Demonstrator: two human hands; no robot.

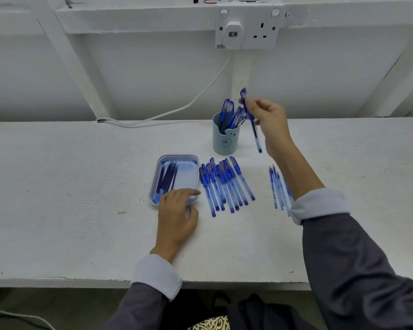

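Blue pen (251, 120) hangs steeply tilted in the air, pinched in the right hand (271, 120) fingers just right of the pen cup (225, 142), clear of its rim. Left hand (177, 217) rests with relaxed fingers on the near edge of the tray (194, 161). A row of pens (227, 184) lies just right of the tray, and the worktop (76, 186) runs wide to its left.

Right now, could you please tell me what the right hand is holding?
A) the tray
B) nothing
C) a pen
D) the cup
C: the right hand pinches a blue pen in the air beside the cup, while the left hand rests on the near edge of the tray.
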